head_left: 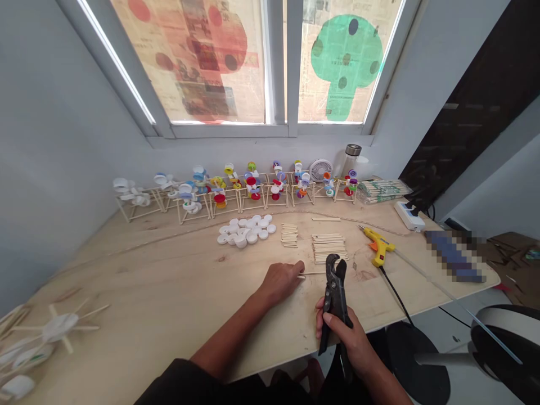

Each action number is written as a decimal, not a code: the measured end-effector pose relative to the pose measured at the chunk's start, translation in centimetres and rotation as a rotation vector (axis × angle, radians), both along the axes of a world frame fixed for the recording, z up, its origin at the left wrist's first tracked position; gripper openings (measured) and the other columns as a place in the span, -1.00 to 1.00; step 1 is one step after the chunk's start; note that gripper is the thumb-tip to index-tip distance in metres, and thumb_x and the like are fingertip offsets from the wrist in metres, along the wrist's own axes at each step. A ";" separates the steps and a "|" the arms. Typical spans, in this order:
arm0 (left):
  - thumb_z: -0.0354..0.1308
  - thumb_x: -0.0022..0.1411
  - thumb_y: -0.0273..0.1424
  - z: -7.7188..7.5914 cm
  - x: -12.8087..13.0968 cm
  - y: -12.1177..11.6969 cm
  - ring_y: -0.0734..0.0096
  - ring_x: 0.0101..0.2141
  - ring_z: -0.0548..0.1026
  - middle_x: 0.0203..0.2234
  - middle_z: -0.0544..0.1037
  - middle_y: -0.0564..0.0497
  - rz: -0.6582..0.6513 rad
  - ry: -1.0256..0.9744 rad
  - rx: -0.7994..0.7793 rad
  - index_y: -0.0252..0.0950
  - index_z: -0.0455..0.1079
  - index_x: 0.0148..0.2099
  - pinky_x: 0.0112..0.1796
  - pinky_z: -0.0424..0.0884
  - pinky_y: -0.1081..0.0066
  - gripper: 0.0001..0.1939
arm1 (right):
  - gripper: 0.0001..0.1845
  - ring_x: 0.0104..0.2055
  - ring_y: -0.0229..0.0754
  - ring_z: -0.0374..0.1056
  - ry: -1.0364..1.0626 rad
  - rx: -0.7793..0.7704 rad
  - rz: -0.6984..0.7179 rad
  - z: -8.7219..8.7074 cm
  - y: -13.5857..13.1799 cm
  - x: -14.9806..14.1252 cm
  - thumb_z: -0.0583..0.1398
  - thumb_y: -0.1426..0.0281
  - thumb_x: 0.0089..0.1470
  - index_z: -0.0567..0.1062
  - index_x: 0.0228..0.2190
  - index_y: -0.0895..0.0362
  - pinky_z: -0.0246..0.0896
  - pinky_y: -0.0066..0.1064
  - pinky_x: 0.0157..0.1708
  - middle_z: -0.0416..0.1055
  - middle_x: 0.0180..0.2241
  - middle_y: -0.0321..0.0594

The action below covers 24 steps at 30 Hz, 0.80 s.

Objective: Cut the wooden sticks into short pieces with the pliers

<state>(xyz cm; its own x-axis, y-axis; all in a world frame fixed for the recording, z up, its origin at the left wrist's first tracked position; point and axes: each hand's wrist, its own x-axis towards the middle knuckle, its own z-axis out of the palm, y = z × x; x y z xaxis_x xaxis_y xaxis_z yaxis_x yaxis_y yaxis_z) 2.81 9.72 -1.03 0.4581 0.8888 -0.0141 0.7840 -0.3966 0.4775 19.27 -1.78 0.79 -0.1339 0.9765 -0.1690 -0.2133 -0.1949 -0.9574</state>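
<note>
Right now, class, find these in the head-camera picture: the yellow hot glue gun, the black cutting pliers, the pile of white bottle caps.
Yellow hot glue gun (pixel 378 246), head view, on its body.
Black cutting pliers (pixel 335 295), head view, on its neck.
Pile of white bottle caps (pixel 247 232), head view, on its middle.

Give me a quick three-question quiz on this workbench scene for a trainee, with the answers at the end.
1. Which hand holds the black-handled cutters?
2. True or false: the yellow hot glue gun lies to the right of the white bottle caps.
3. What is the left hand holding on the tabletop?

Key: 1. The right hand. 2. True. 3. A thin wooden stick.
</note>
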 end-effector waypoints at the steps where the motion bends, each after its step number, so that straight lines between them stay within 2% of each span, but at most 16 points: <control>1: 0.05 0.07 -0.41 -0.1 0.0 0.1 0.31 -0.41 0.46 -0.49 0.51 0.04 -0.005 0.001 -0.006 -0.16 0.31 -0.31 -0.39 0.20 0.46 -0.91 | -0.63 -0.44 -0.19 0.30 -0.001 -0.001 -0.003 0.1 0.0 -0.1 0.16 0.16 -0.01 0.38 -0.26 0.20 0.21 -0.31 -0.37 0.36 -0.48 -0.22; 6: 0.01 0.06 -0.47 -0.5 -0.4 0.1 0.33 -0.44 0.44 -0.51 0.50 0.04 -0.033 -0.042 -0.021 -0.18 0.31 -0.33 -0.41 0.17 0.46 -0.89 | -0.65 -0.46 -0.20 0.30 -0.022 0.002 -0.007 0.0 0.0 -0.3 0.16 0.18 0.00 0.38 -0.27 0.21 0.20 -0.34 -0.39 0.36 -0.48 -0.23; 10: 0.00 0.07 -0.47 -0.6 -1.2 0.1 0.37 -0.44 0.43 -0.50 0.49 0.06 -0.027 -0.155 -0.040 -0.18 0.32 -0.33 -0.42 0.17 0.48 -0.87 | -0.64 -0.47 -0.20 0.31 -0.013 -0.011 -0.016 -0.3 0.0 -0.4 0.16 0.18 0.00 0.38 -0.26 0.20 0.20 -0.35 -0.43 0.36 -0.49 -0.24; 18: 0.00 0.07 -0.38 -0.9 -2.1 1.1 0.47 -0.57 0.30 -0.66 0.33 0.11 0.109 -0.504 -0.119 -0.25 0.31 -0.43 -0.51 0.14 0.51 -0.90 | -0.63 -0.44 -0.18 0.31 0.004 -0.037 -0.034 0.1 0.0 -0.7 0.19 0.16 -0.04 0.40 -0.26 0.17 0.19 -0.33 -0.38 0.36 -0.48 -0.24; 24: 0.00 0.05 -0.28 -1.5 -2.0 1.8 0.50 -0.56 0.29 -0.64 0.31 0.12 0.220 -0.780 -0.203 -0.31 0.28 -0.44 -0.52 0.15 0.53 -0.81 | -0.67 -0.42 -0.16 0.30 -0.015 -0.060 -0.031 -0.7 -0.4 -0.7 0.17 0.19 0.00 0.41 -0.26 0.16 0.17 -0.33 -0.37 0.37 -0.47 -0.22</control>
